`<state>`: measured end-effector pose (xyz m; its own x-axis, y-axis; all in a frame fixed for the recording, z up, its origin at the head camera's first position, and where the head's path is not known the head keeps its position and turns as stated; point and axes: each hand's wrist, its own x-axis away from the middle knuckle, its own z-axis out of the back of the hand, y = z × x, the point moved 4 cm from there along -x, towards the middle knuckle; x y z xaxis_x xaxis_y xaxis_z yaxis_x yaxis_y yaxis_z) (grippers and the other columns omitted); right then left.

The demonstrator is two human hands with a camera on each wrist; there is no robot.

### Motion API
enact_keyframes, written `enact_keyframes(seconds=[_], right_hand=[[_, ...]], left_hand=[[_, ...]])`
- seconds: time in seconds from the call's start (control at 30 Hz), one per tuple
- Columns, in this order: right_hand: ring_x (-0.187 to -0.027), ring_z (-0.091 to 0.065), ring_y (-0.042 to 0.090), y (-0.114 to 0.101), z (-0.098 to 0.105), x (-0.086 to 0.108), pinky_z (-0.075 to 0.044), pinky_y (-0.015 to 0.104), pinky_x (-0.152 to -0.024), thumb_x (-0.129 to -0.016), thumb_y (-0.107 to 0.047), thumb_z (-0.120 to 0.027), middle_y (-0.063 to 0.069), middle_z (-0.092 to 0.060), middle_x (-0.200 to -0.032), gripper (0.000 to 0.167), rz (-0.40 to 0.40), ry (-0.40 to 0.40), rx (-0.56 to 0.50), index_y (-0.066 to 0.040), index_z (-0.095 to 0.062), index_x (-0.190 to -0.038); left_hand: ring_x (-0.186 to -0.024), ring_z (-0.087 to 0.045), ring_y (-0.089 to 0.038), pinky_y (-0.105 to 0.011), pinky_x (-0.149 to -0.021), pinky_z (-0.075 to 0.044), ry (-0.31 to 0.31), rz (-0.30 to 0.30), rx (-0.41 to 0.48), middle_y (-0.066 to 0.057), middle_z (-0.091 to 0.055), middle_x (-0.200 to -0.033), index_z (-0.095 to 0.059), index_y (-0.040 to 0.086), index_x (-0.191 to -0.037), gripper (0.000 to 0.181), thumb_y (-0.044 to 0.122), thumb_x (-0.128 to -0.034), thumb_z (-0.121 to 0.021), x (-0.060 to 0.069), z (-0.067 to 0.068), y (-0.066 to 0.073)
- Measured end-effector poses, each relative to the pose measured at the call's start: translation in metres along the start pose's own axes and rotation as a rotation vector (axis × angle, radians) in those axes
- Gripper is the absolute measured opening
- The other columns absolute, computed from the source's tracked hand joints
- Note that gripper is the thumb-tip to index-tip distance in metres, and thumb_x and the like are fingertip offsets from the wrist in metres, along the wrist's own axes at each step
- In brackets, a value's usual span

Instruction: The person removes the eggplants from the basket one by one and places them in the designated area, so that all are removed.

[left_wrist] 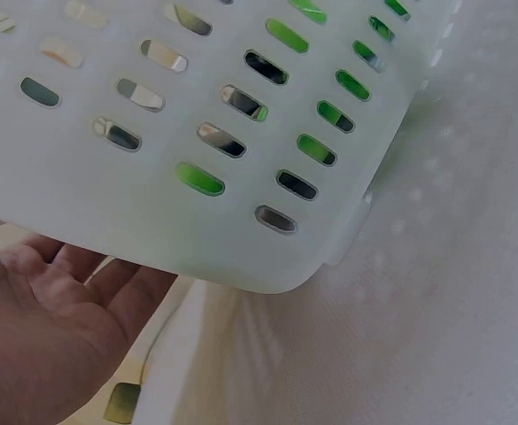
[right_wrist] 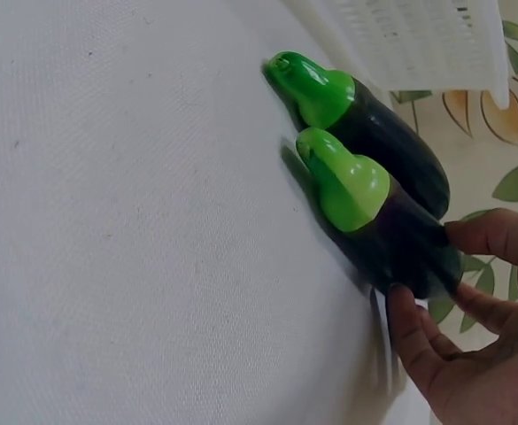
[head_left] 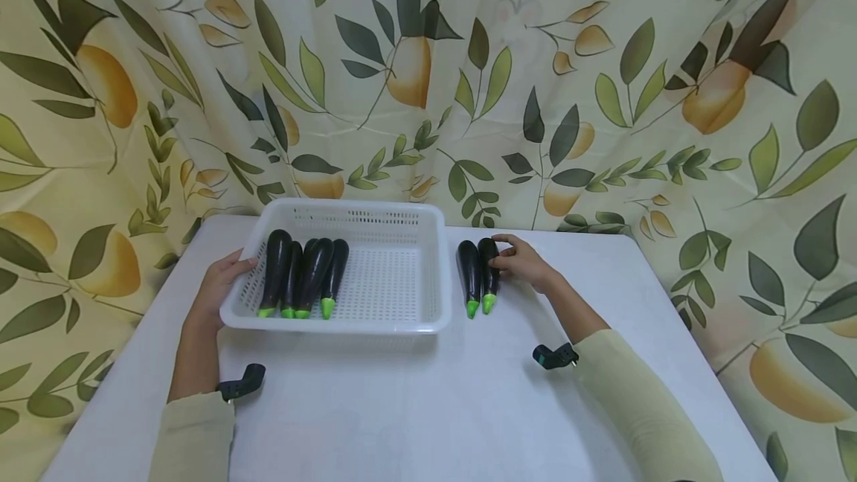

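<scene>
At the left end of a white plastic basket [head_left: 402, 274], my left hand [head_left: 217, 285] grips the rim, the thumb on top. Its fingers go partly out of sight behind the perforated wall in the left wrist view. Several dark eggplants [head_left: 315, 274] with green stem ends lie side by side in the basket's left half. Right of the basket, two more lie on the table. My right hand [head_left: 525, 266] holds the right-hand eggplant [right_wrist: 400, 239] by its rounded dark end, thumb and fingers on either side. The other eggplant [right_wrist: 391, 142] lies close beside it, nearer the basket.
A white cloth-covered table [head_left: 402, 407] carries everything. Behind it and at both sides hangs a curtain [head_left: 375, 140] printed with fruit and leaves. Each wrist bears a small black camera, one on the left [head_left: 244, 381] and one on the right [head_left: 556, 355].
</scene>
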<state>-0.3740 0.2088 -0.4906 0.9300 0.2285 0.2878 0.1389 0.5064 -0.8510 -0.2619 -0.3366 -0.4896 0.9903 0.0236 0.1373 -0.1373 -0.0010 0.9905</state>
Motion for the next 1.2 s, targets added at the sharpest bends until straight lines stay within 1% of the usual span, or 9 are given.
enact_keyframes(seconds=[0.13,0.23,0.4,0.53,0.8,0.97,1.1,1.2], right_hand=[[-0.106,-0.059,0.03,-0.0003,0.0006,-0.0007,-0.056,0.035,-0.088,-0.099,-0.008,-0.067,0.027,-0.051,-0.131,0.073,0.008,-0.004,0.009,-0.001,-0.031,-0.162],[-0.107,-0.06,0.031,-0.0009,0.0006,-0.0011,-0.057,0.035,-0.088,-0.099,-0.008,-0.067,0.028,-0.051,-0.132,0.073,0.008,-0.004,0.009,-0.001,-0.031,-0.162],[-0.105,-0.062,0.029,-0.0013,-0.0006,-0.0012,-0.058,0.033,-0.085,-0.098,-0.006,-0.067,0.029,-0.052,-0.131,0.073,0.005,-0.007,-0.015,0.0,-0.032,-0.161],[-0.104,-0.062,0.029,0.0003,-0.0004,-0.0015,-0.058,0.033,-0.085,-0.098,-0.006,-0.067,0.029,-0.052,-0.13,0.072,0.008,-0.008,-0.018,0.0,-0.032,-0.161],[-0.11,-0.06,0.033,0.0024,0.0007,-0.0004,-0.057,0.038,-0.09,-0.099,-0.009,-0.067,0.03,-0.05,-0.136,0.074,-0.002,-0.019,0.003,-0.002,-0.03,-0.163],[-0.111,-0.062,0.033,0.0012,0.0017,0.0018,-0.056,0.038,-0.094,-0.1,-0.01,-0.067,0.031,-0.049,-0.139,0.072,-0.003,-0.004,0.012,0.001,-0.03,-0.162],[-0.116,-0.062,0.038,0.0009,0.0034,0.0027,-0.055,0.041,-0.099,-0.101,-0.009,-0.067,0.033,-0.046,-0.143,0.072,0.007,0.017,0.008,0.004,-0.03,-0.161],[-0.123,-0.058,0.044,-0.0003,0.0054,0.0037,-0.052,0.045,-0.103,-0.101,-0.009,-0.067,0.035,-0.042,-0.147,0.072,0.035,0.037,-0.001,0.006,-0.03,-0.16]], left_hand=[[-0.1,-0.067,0.0,-0.024,-0.083,-0.058,0.001,0.012,0.003,0.02,-0.064,-0.115,-0.026,0.004,-0.166,0.064,0.028,-0.1121,-0.051,0.0001,-0.0003,0.0011],[-0.1,-0.067,-0.001,-0.024,-0.083,-0.058,0.003,0.009,0.018,0.019,-0.064,-0.116,-0.025,0.003,-0.166,0.065,0.028,-0.1118,-0.052,0.0014,-0.0007,0.0026],[-0.101,-0.067,-0.001,-0.023,-0.083,-0.057,-0.001,0.006,0.022,0.017,-0.062,-0.121,-0.024,0.003,-0.166,0.067,0.03,-0.1113,-0.053,0.0032,-0.0011,0.0042],[-0.101,-0.067,-0.001,-0.024,-0.083,-0.058,-0.007,0.006,0.02,0.017,-0.062,-0.12,-0.024,0.002,-0.166,0.068,0.031,-0.1114,-0.053,0.0039,-0.0014,0.004],[-0.102,-0.067,-0.001,-0.025,-0.084,-0.058,-0.006,0.012,0.019,0.015,-0.062,-0.123,-0.025,0.004,-0.166,0.067,0.031,-0.1115,-0.052,0.0037,-0.0014,0.0021],[-0.101,-0.067,-0.001,-0.025,-0.083,-0.058,-0.008,0.02,0.012,0.014,-0.062,-0.124,-0.024,0.004,-0.166,0.067,0.031,-0.1117,-0.051,0.0031,-0.0008,0.0011],[-0.101,-0.067,-0.001,-0.025,-0.084,-0.058,-0.008,0.013,0.015,0.015,-0.063,-0.122,-0.024,0.003,-0.166,0.067,0.03,-0.1116,-0.052,0.0038,-0.0008,0.0017],[-0.101,-0.067,-0.001,-0.025,-0.084,-0.058,-0.007,0.002,0.018,0.017,-0.063,-0.119,-0.025,0.001,-0.165,0.066,0.029,-0.1116,-0.052,0.004,-0.0012,0.0028]])
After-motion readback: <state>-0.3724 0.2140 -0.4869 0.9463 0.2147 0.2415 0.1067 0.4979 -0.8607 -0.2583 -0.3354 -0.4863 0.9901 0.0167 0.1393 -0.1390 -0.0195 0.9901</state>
